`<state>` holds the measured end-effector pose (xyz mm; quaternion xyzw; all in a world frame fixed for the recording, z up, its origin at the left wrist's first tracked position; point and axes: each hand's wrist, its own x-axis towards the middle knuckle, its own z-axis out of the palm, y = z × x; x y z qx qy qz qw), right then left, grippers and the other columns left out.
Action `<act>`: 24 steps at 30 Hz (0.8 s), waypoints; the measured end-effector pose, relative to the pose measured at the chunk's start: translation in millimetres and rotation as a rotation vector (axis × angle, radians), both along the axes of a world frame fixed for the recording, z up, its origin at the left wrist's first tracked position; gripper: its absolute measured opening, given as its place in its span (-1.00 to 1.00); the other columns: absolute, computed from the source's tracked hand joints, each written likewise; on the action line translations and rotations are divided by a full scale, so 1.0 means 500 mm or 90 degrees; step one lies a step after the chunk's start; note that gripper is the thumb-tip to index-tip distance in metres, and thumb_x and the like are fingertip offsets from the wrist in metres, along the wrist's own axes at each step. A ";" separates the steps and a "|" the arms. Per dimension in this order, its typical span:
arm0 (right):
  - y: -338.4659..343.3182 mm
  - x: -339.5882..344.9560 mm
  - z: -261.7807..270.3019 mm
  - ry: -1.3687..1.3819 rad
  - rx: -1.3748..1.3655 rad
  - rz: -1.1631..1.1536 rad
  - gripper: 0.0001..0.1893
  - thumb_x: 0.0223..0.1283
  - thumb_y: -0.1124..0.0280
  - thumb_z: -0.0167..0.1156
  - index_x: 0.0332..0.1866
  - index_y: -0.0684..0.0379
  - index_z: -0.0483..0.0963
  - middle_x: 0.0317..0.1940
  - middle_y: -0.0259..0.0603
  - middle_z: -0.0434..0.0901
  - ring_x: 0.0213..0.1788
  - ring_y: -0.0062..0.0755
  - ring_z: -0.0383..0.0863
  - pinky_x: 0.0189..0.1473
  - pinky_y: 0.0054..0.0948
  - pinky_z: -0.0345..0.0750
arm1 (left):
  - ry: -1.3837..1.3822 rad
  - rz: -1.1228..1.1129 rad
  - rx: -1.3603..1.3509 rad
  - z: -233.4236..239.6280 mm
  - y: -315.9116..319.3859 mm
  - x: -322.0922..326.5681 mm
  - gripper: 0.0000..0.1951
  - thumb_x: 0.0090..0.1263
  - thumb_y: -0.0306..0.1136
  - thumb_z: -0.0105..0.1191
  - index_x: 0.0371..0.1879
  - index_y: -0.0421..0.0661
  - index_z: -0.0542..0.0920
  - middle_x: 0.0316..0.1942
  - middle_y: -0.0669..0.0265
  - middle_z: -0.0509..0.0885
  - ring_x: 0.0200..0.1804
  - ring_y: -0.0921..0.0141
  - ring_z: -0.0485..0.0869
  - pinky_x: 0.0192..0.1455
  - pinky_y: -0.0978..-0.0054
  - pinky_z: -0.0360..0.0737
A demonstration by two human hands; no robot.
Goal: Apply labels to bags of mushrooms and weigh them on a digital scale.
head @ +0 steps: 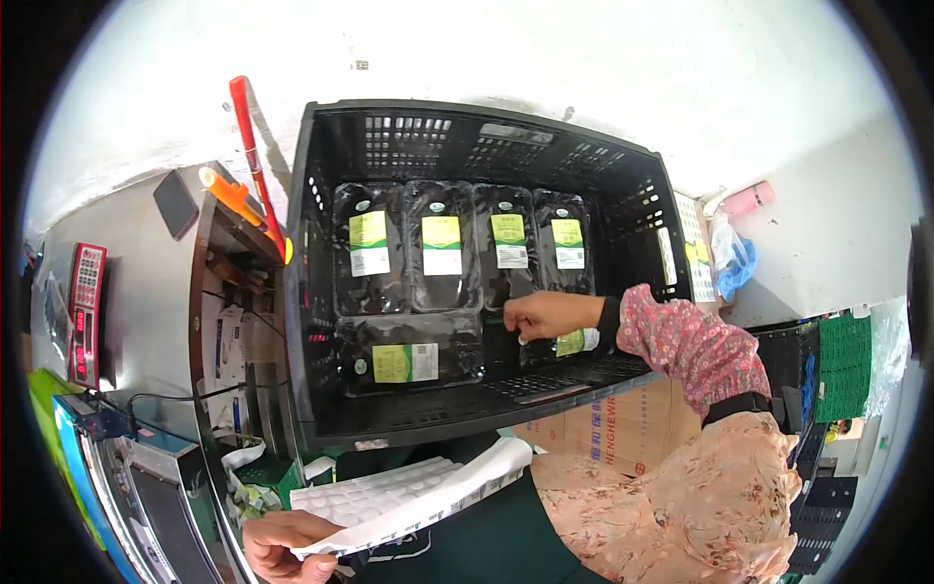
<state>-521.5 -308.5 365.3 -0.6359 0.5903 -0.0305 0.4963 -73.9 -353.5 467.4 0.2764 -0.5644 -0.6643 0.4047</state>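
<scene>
My left hand (288,544) pinches the end of a curling white sticker sheet (438,507) printed with rows of small marks, below the crate's near side. Inside the black plastic crate (467,431), my right hand (543,315) reaches down with curled fingers over the near-right package (536,354). A small pale spot shows at its fingertips; whether they hold it is unclear. Black film-wrapped trays (441,285) stand in a far row, each with a green-and-white label and an oval sticker. A similar tray (467,339) lies crosswise at near left.
Left of the crate are a red-handled tool (252,146), an orange tool (233,196), a phone (176,204) and a red digital scale panel (87,314). A cardboard box (620,431) sits below. To the right are a pink bottle (750,198) and green crates (844,369).
</scene>
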 end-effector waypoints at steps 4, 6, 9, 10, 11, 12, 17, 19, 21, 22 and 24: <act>0.068 -0.031 -0.032 0.060 0.001 0.016 -0.80 0.00 0.45 0.15 -0.22 0.18 0.41 -0.43 -0.14 0.55 -0.32 -0.17 0.58 -0.27 -0.28 0.44 | -0.022 -0.043 -0.017 0.005 -0.004 -0.027 -0.77 0.18 -0.55 0.17 -0.25 -0.23 0.42 -0.39 0.02 0.61 -0.38 0.33 0.58 -0.31 0.41 0.51; 0.083 -0.034 -0.030 0.106 0.009 0.031 -0.81 0.01 0.47 0.14 -0.21 0.17 0.41 -0.38 -0.11 0.56 -0.22 -0.11 0.58 -0.25 -0.22 0.44 | -0.041 -0.053 -0.040 0.007 -0.007 -0.036 -0.78 0.18 -0.56 0.17 -0.25 -0.24 0.43 -0.39 0.02 0.61 -0.37 0.32 0.58 -0.30 0.40 0.51; 0.088 -0.046 -0.040 0.085 -0.023 0.057 -0.79 0.00 0.47 0.15 -0.20 0.18 0.39 -0.34 -0.11 0.53 -0.21 -0.09 0.56 -0.24 -0.21 0.44 | -0.065 -0.056 -0.054 0.003 -0.004 -0.041 -0.79 0.18 -0.58 0.16 -0.25 -0.26 0.45 -0.37 0.03 0.61 -0.35 0.30 0.58 -0.28 0.37 0.52; 0.092 -0.048 -0.051 0.085 -0.024 0.057 -0.79 0.00 0.47 0.15 -0.20 0.18 0.39 -0.34 -0.11 0.53 -0.21 -0.09 0.56 -0.24 -0.21 0.44 | -0.069 -0.050 -0.042 0.001 -0.002 -0.043 -0.80 0.18 -0.58 0.15 -0.25 -0.26 0.47 -0.35 0.03 0.61 -0.34 0.29 0.58 -0.27 0.36 0.52; 0.098 -0.049 -0.069 0.162 -0.112 0.132 -0.77 -0.01 0.48 0.15 -0.19 0.18 0.39 -0.34 -0.12 0.51 -0.22 -0.07 0.56 -0.23 -0.21 0.45 | -0.069 -0.050 -0.043 0.002 -0.002 -0.046 -0.80 0.18 -0.58 0.15 -0.25 -0.26 0.47 -0.35 0.03 0.61 -0.34 0.29 0.58 -0.27 0.36 0.52; 0.098 -0.047 -0.076 0.238 -0.202 0.209 -0.75 -0.02 0.48 0.16 -0.18 0.18 0.38 -0.33 -0.12 0.49 -0.23 -0.06 0.55 -0.22 -0.21 0.46 | -0.069 -0.051 -0.034 0.004 -0.001 -0.048 -0.80 0.18 -0.57 0.15 -0.24 -0.27 0.48 -0.34 0.06 0.61 -0.31 0.30 0.58 -0.25 0.37 0.51; 0.119 -0.065 -0.062 0.315 -0.348 0.107 -0.74 -0.03 0.48 0.16 -0.17 0.17 0.38 -0.32 -0.13 0.45 -0.25 -0.05 0.54 -0.23 -0.21 0.49 | -0.178 0.010 -0.034 0.013 0.015 -0.045 -0.77 0.19 -0.51 0.18 -0.20 -0.29 0.52 -0.33 0.17 0.60 -0.27 0.41 0.55 -0.20 0.52 0.46; 0.102 -0.057 -0.035 0.324 -0.380 -0.095 -0.78 -0.01 0.44 0.17 -0.20 0.13 0.40 -0.33 -0.16 0.45 -0.29 -0.07 0.55 -0.26 -0.21 0.51 | -0.271 0.080 -0.069 0.007 0.027 -0.032 -0.79 0.21 -0.48 0.17 -0.21 -0.28 0.53 -0.34 0.21 0.60 -0.32 0.47 0.51 -0.25 0.55 0.43; 0.057 0.002 0.009 0.220 -0.485 -0.221 -0.83 0.03 0.37 0.19 -0.27 0.12 0.42 -0.36 -0.19 0.51 -0.30 -0.11 0.57 -0.28 -0.24 0.52 | -0.235 0.134 0.022 -0.025 0.038 -0.008 -0.80 0.23 -0.44 0.16 -0.23 -0.26 0.55 -0.35 0.27 0.60 -0.36 0.52 0.47 -0.27 0.59 0.40; 0.032 0.057 0.054 0.124 -0.492 -0.252 -0.80 0.06 0.33 0.20 -0.24 0.15 0.43 -0.36 -0.14 0.54 -0.26 -0.10 0.58 -0.26 -0.27 0.52 | -0.231 0.155 -0.036 -0.019 0.034 -0.019 -0.81 0.23 -0.43 0.15 -0.25 -0.26 0.55 -0.38 0.31 0.58 -0.37 0.53 0.46 -0.27 0.59 0.40; 0.010 0.177 0.150 -0.159 -0.423 -0.229 -0.73 0.17 0.25 0.18 -0.14 0.19 0.41 -0.24 -0.15 0.50 -0.25 -0.25 0.57 -0.20 -0.39 0.50 | -0.199 0.207 -0.025 -0.008 0.037 -0.023 -0.82 0.24 -0.42 0.16 -0.27 -0.26 0.55 -0.40 0.33 0.57 -0.38 0.53 0.45 -0.27 0.59 0.39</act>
